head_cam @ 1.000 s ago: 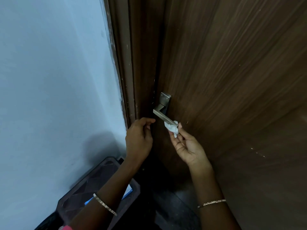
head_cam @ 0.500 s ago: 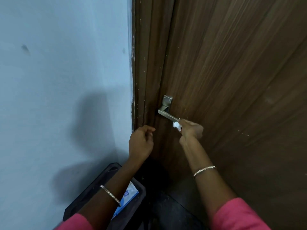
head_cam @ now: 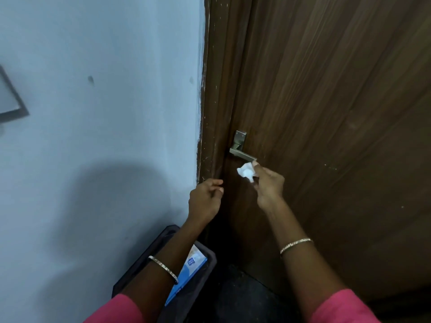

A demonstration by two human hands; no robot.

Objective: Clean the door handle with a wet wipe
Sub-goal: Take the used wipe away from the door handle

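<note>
Hanging just beneath the free end of the door handle (head_cam: 242, 155), a crumpled white wet wipe (head_cam: 245, 172) was pinched in the fingertips of the right hand (head_cam: 268, 185). One fingertip was close to or touching the lever's tip, and contact between wipe and metal could not be made out. The handle was mounted near the left edge of the brown door (head_cam: 326, 113), its square plate above and its lever angled down to the right. The left hand (head_cam: 205, 199) was held lower, beside the door frame (head_cam: 213, 113), its fingers loosely curled and nothing seen in them. A black bin (head_cam: 140, 266) with a blue pack (head_cam: 187, 273) inside it was seen on the floor below, against the wall.

Several risks were judged possible. The wad, gripped only at one side, could be dropped if dragged hard along the lever. The plate and the lever's underside could be missed by so small a pad. The lever could also be pressed down by a heavy stroke, so that the door was unlatched.
</note>
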